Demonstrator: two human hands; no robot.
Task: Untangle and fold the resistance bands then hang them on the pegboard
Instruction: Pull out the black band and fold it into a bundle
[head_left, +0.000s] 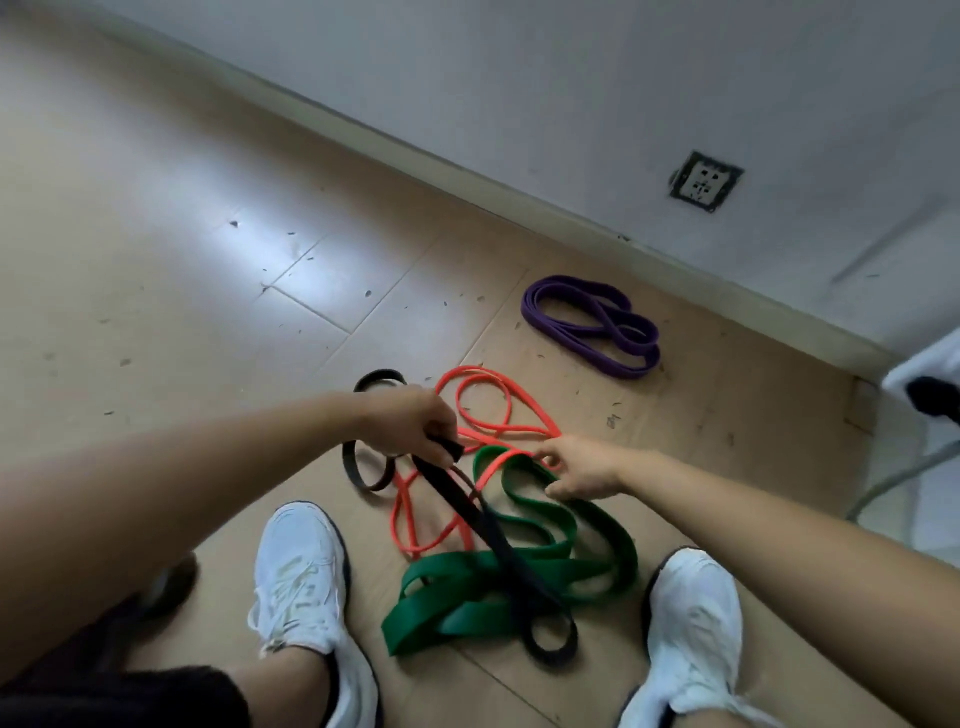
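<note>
Curling round the black band (470, 512), the left hand (410, 426) hides part of it. The right hand (582, 467) pinches the orange band (491, 467) over the green band (441, 571). This tangle lies on the floor (208, 312) under both hands; the purple band (530, 306) lies far right, apart.

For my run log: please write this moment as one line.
phase: untangling | left hand: grips black band | right hand: at orange band, grip unclear | green band: tangled | purple band: lies apart
</note>
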